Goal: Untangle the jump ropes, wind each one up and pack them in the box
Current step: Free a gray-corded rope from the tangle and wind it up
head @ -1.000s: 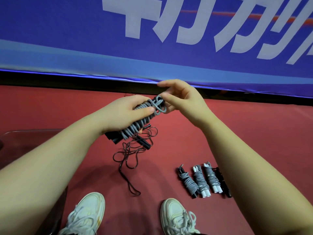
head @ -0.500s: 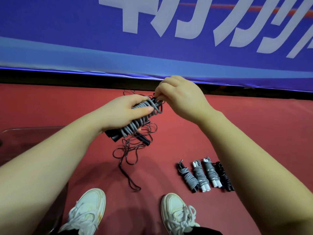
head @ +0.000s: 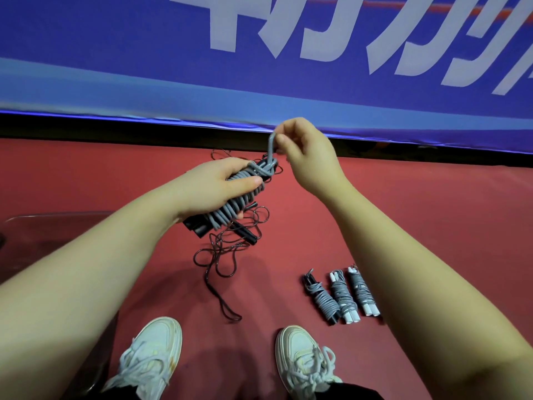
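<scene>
Holding a grey rope wound in tight coils around black handles, the left hand has its fingers clenched around the bundle, thumb on top. The right hand pinches the free grey loop end of the same rope between thumb and fingers and keeps it raised above the bundle's top. Under the hands, a thin dark loose rope lies tangled on the red floor, with one black handle among its loops. Near the right forearm, three wound grey rope bundles lie side by side on the floor, close together. At the left edge stands a transparent plastic box; I cannot tell what is inside. Two white laced sneakers are at the bottom.
</scene>
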Demonstrator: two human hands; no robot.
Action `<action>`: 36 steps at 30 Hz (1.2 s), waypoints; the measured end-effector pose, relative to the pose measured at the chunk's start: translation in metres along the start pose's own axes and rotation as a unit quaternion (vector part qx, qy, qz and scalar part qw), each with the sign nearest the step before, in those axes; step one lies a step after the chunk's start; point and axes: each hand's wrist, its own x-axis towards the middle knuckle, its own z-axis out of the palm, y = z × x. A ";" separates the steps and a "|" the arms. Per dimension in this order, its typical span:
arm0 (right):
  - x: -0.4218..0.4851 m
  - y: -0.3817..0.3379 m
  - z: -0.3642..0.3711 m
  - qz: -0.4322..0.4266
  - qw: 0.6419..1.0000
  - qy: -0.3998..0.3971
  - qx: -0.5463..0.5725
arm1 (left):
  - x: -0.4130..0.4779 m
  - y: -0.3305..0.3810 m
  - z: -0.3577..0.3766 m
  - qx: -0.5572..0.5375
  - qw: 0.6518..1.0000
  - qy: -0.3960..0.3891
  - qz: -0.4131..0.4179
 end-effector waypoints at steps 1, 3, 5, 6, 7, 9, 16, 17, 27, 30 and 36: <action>-0.002 0.004 0.002 0.020 1.000 -0.020 0.004 | 0.000 -0.003 0.003 -0.005 1.000 0.017 -0.018; -0.007 0.008 0.007 0.045 0.996 -0.061 0.042 | 0.002 -0.009 0.006 0.021 0.997 0.056 -0.040; -0.010 0.009 0.013 0.055 0.991 -0.092 0.074 | 0.005 -0.014 0.006 0.069 0.994 0.073 -0.043; -0.010 0.009 0.016 0.074 0.988 -0.103 0.084 | 0.007 -0.016 0.005 0.087 0.993 0.073 -0.045; -0.010 0.010 0.019 0.103 0.984 -0.112 0.093 | 0.007 -0.016 0.005 0.099 0.992 0.072 -0.044; -0.009 0.013 0.024 0.165 0.971 -0.123 0.118 | 0.007 -0.017 0.007 0.123 0.989 0.070 -0.045; -0.003 0.021 0.024 0.186 0.959 -0.034 0.210 | 0.008 -0.020 0.004 0.043 0.993 0.078 -0.083; -0.002 0.021 0.023 0.180 0.962 -0.024 0.203 | 0.007 -0.021 0.002 0.039 0.993 0.070 -0.084; -0.001 0.013 0.020 0.191 0.972 -0.018 0.136 | 0.010 -0.025 0.013 -0.048 0.990 0.073 -0.113; -0.007 0.006 0.006 0.288 0.934 -0.130 0.165 | 0.011 -0.018 0.020 -0.055 0.988 0.076 -0.120; -0.029 0.005 -0.012 0.323 0.922 -0.159 0.145 | 0.013 -0.007 0.060 -0.041 0.992 0.057 -0.106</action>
